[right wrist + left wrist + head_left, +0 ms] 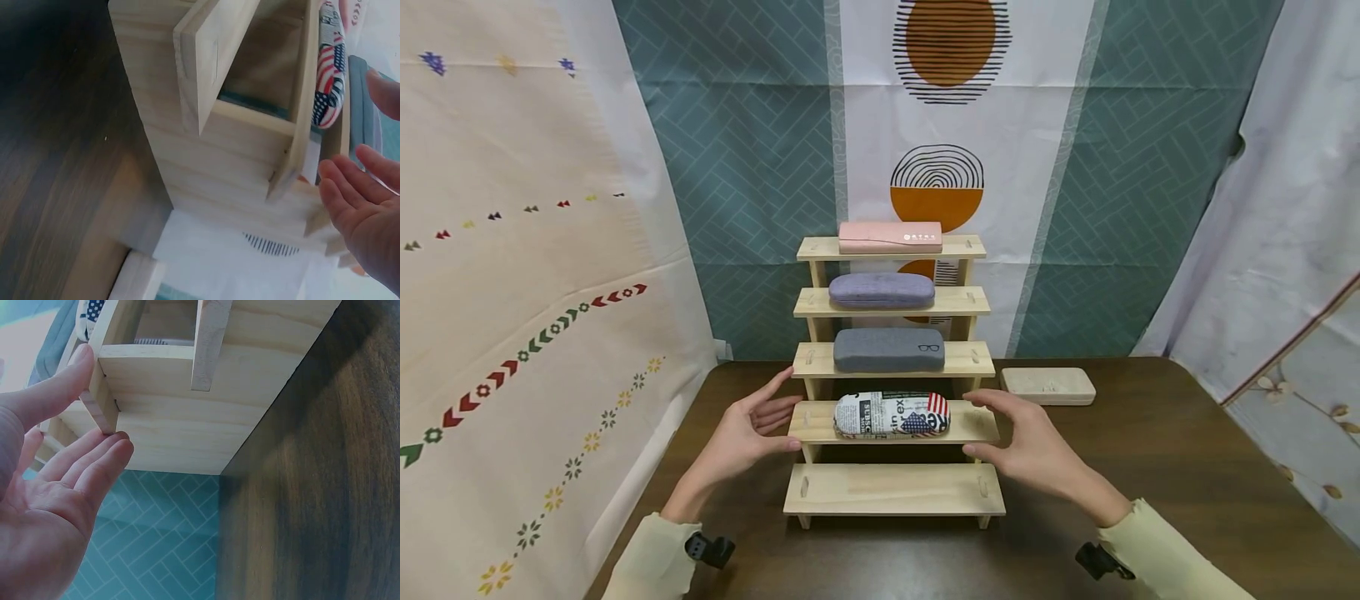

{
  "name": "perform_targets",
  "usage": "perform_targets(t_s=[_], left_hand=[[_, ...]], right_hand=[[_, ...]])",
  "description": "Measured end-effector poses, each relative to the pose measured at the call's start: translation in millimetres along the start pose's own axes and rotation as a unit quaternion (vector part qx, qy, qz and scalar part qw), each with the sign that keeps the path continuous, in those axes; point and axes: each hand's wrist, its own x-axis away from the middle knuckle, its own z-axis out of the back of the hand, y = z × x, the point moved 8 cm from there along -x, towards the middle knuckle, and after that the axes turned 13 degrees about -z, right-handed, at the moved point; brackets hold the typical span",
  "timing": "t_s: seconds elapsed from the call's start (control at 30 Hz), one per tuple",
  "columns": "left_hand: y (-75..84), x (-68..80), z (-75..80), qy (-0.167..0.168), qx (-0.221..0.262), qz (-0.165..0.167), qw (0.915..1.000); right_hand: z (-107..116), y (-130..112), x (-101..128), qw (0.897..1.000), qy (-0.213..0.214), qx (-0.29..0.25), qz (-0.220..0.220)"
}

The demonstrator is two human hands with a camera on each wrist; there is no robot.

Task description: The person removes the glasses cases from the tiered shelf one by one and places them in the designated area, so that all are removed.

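Observation:
A stepped wooden stand point(895, 492) with several shelves faces me. On its second shelf from the bottom lies a newspaper-print glasses case point(891, 415) with a flag pattern. My left hand point(748, 429) is at that shelf's left end, fingers extended; in the left wrist view, the thumb point(78, 362) and fingertips point(119, 439) appear to touch the shelf's end. Near the opposite end, my right hand point(1026, 433) is spread with a gap between thumb and fingers, holding nothing. The right wrist view shows its fingers point(356, 190) beside the shelf, close to the printed case point(329, 69).
Higher shelves carry a grey glasses case point(889, 350), a purple case point(882, 290) and a pink case point(890, 237). A cream case point(1048, 386) lies on the brown table point(1150, 467), right of the stand. Patterned cloths point(745, 167) hang behind and at both sides.

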Motion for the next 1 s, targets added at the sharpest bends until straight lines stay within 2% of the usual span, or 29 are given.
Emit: perform_targets(t_s=[0.17,0.5,1.0], left_hand=[[-0.3,0.2,0.1,0.002,-0.001,0.003,1.0000],[0.1,-0.4,0.7,0.002,0.001,0.002,1.0000],[1.6,-0.1,0.2,-0.002,-0.006,-0.002,1.0000]], right_hand=[[-13.5,-2.8,-10.8,1.000,-0.018,-0.010,0.000],[-28.1,-11.2,-26.8,0.999,-0.026,-0.021,0.010],[-42.2,-13.3,-34.4,0.999,-0.035,-0.027,0.011]])
